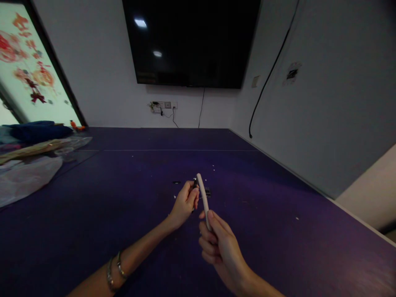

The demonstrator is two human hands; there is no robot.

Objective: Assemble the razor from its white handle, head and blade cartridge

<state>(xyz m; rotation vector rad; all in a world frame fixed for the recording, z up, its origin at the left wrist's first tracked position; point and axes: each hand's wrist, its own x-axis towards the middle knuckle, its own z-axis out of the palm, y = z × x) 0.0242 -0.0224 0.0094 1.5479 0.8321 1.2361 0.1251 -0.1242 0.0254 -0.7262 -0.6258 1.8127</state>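
My right hand (221,247) is closed around the lower end of a whitish, slightly bent rod (202,194), which points up and away from me. To its left, my left hand (185,202) grips a slim dark object (194,183) with a light tip; its exact kind is not clear. The tip of that object is close to the upper part of the rod, and I cannot tell whether they touch. Behind the rod a small dark patterned piece (208,192) lies on the purple surface (139,231), partly hidden by the rod. A thin black piece (176,182) lies beyond my left hand.
Small white bits (213,168) are scattered on the surface. Plastic bags (27,179) and dark blue cloth (40,131) are piled at the left. A television (192,41) hangs on the far wall above sockets (167,104). A black cable (272,68) hangs along the right wall.
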